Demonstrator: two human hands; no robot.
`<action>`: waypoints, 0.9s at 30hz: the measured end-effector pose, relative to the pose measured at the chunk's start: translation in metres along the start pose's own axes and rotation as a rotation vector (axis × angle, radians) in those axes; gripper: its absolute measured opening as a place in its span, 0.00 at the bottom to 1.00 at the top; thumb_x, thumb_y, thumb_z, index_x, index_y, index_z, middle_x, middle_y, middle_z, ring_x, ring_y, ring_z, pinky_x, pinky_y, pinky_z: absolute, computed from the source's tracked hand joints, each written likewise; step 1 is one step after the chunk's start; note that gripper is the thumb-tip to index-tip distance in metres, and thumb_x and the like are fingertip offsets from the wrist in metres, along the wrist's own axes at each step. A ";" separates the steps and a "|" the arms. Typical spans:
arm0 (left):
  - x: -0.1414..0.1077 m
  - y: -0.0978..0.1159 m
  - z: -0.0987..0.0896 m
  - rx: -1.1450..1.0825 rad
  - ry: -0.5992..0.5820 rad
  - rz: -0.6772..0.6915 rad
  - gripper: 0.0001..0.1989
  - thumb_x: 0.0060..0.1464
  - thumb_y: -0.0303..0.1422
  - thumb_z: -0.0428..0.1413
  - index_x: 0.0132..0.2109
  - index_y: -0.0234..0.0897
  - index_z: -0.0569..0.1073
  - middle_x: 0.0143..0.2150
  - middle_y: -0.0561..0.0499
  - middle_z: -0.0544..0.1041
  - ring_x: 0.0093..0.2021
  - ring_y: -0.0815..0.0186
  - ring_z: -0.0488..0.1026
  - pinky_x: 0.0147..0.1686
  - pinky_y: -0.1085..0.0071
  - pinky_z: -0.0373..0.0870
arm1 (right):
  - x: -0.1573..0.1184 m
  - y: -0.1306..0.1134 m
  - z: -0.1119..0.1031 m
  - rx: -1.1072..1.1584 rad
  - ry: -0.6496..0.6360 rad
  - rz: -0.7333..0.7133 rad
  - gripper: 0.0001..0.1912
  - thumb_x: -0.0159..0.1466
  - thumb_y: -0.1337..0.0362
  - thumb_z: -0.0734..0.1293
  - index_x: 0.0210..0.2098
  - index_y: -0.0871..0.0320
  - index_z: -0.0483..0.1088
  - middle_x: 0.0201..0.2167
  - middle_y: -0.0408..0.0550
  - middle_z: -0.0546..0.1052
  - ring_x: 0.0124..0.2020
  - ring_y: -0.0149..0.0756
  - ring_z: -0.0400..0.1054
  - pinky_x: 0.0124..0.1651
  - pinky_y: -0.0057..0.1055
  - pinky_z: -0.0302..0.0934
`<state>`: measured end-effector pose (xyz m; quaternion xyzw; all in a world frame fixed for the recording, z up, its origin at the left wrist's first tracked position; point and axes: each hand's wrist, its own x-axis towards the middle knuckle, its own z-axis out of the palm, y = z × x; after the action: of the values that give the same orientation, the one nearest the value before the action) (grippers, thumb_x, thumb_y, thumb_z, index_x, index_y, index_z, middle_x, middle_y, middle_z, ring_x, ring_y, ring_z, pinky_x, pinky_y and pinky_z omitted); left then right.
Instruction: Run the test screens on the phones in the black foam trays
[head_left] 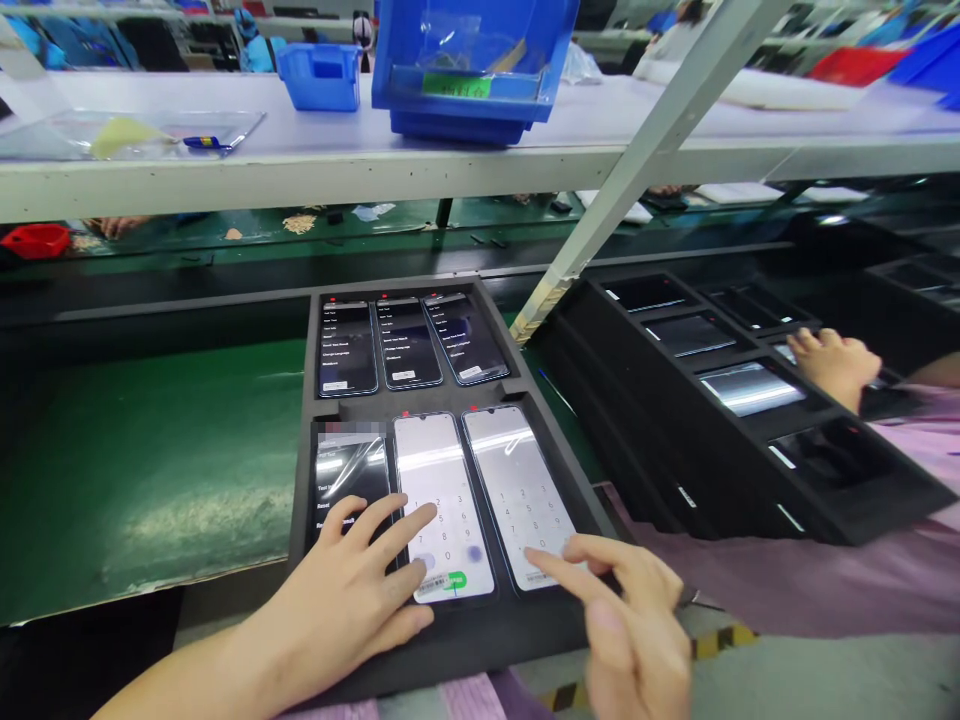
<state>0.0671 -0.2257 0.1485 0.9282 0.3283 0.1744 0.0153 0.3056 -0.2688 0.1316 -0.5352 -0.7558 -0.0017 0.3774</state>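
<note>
A black foam tray [450, 655] holds two rows of smartphones. My left hand [352, 590] spreads its fingers over the front-left phone [351, 465], which shows a dark menu, and the front-middle phone [431, 445], lit with a white dial pad. My right hand [637, 620] has its index finger stretched to the lower left of the dial pad on the front-right phone [510, 460]; it holds nothing. In the back row, the left phone [349, 345], middle phone [407, 345] and right phone [466, 340] show dark text menus. Small labels lie near their lower edges.
To the right, another person's hand [832, 365] is over a stack of black trays [622, 400] with phones. A slanted metal post [600, 230] rises behind my tray. Blue bins [319, 80] stand on the white shelf [247, 185]. Green work surface [150, 470] lies left.
</note>
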 end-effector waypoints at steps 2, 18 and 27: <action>0.003 -0.003 -0.003 0.004 -0.014 0.023 0.13 0.61 0.41 0.46 0.36 0.42 0.72 0.52 0.52 0.72 0.51 0.60 0.63 0.47 0.62 0.49 | -0.002 0.010 -0.006 -0.043 0.098 0.023 0.19 0.63 0.72 0.51 0.40 0.57 0.71 0.35 0.48 0.66 0.34 0.35 0.61 0.39 0.38 0.50; 0.088 -0.004 0.018 0.020 -0.139 0.599 0.19 0.59 0.47 0.46 0.35 0.38 0.73 0.54 0.46 0.70 0.50 0.57 0.65 0.46 0.61 0.59 | -0.009 0.022 -0.001 -0.063 0.230 0.108 0.19 0.63 0.75 0.52 0.29 0.58 0.71 0.24 0.42 0.64 0.27 0.30 0.59 0.38 0.36 0.49; 0.094 -0.002 0.018 0.014 -0.047 0.589 0.19 0.61 0.44 0.43 0.37 0.39 0.74 0.52 0.49 0.72 0.49 0.58 0.65 0.45 0.61 0.55 | -0.013 0.023 -0.002 -0.289 0.096 0.169 0.19 0.65 0.68 0.53 0.30 0.58 0.74 0.33 0.49 0.64 0.35 0.37 0.57 0.42 0.40 0.49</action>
<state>0.1399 -0.1645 0.1604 0.9874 0.0454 0.1476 -0.0350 0.3270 -0.2708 0.1165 -0.6449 -0.6809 -0.1044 0.3310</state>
